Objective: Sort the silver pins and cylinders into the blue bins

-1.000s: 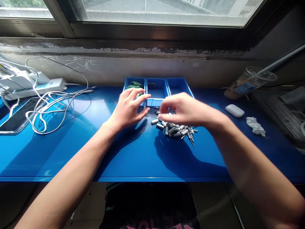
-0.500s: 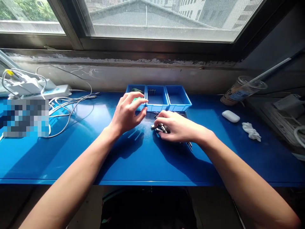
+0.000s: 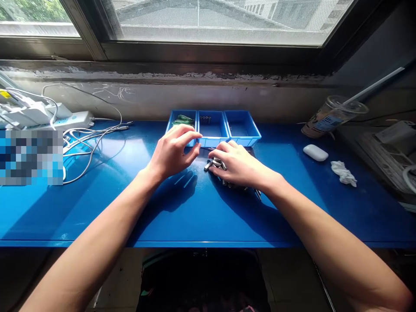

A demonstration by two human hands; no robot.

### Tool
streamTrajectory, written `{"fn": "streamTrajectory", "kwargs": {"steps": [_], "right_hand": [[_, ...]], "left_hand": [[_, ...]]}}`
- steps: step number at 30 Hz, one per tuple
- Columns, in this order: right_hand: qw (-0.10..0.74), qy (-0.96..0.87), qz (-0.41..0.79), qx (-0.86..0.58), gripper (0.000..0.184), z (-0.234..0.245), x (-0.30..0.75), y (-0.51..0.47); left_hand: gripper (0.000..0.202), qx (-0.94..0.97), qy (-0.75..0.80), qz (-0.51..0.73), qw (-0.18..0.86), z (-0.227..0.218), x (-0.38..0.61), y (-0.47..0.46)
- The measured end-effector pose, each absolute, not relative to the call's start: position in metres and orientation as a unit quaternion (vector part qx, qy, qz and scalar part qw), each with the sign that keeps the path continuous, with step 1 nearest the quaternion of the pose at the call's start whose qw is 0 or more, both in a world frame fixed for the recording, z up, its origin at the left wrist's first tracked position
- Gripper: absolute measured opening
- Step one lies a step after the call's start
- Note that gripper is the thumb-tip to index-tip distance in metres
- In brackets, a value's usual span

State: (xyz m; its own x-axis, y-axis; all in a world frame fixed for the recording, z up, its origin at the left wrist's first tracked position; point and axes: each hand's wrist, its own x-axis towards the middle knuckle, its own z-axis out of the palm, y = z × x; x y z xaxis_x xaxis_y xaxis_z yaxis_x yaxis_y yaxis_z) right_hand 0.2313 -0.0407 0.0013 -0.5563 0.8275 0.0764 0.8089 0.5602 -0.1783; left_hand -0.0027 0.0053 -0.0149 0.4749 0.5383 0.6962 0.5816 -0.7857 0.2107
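Observation:
My left hand (image 3: 175, 149) hovers over the blue table, just in front of the left blue bin (image 3: 169, 129). Its thumb and forefinger stand apart with nothing between them. My right hand (image 3: 238, 164) rests on a pile of small silver and dark metal pieces (image 3: 216, 164), its fingers curled round some at the thumb side. The palm hides most of the pile; a few thin pieces (image 3: 258, 193) stick out below the wrist. Green items (image 3: 182, 119) lie in the left bin. Several small round metal parts (image 3: 205, 118) sit at the back of the middle bin (image 3: 213, 139).
The right blue bin (image 3: 243, 141) adjoins the other two. At the right are a tilted drink cup (image 3: 331, 119) with a straw, a white case (image 3: 315, 152) and crumpled tissue (image 3: 343, 174). White cables (image 3: 94, 145) and a power strip (image 3: 76, 120) lie at the left.
The camera view has tipped slightly down. My right hand has shifted a little on the metal pile, exposing different pieces by the thumb. My left hand stays nearly in place.

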Motion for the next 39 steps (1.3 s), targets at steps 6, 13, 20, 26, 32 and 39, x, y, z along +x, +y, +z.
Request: {"fn": "streamTrajectory", "kwargs": {"steps": [6,13,20,26,32,39], "right_hand": [[0.076,-0.876,0.083,-0.469,0.040,0.000,0.230,-0.040],[0.076,-0.875,0.094,-0.469,0.043,-0.001,0.230,-0.040],[0.101,-0.879,0.068,-0.461,0.049,-0.001,0.232,-0.040],[0.201,-0.880,0.071,-0.424,0.033,-0.001,0.221,-0.047],[0.274,-0.845,0.105,-0.448,0.049,-0.001,0.202,-0.057],[0.364,-0.791,0.316,-0.377,0.020,0.002,0.208,-0.051]], "left_hand": [[0.034,-0.877,-0.379,-0.286,-0.078,0.013,-0.023,0.000],[0.057,-0.787,-0.586,-0.036,-0.192,0.038,-0.064,0.002],[0.074,-0.777,-0.607,0.052,-0.160,0.027,-0.063,0.005],[0.052,-0.829,-0.534,-0.010,-0.165,0.024,-0.055,-0.003],[0.049,-0.810,-0.401,-0.245,-0.350,0.025,-0.034,-0.012],[0.045,-0.747,-0.317,-0.402,-0.425,0.019,-0.004,-0.021]]}}
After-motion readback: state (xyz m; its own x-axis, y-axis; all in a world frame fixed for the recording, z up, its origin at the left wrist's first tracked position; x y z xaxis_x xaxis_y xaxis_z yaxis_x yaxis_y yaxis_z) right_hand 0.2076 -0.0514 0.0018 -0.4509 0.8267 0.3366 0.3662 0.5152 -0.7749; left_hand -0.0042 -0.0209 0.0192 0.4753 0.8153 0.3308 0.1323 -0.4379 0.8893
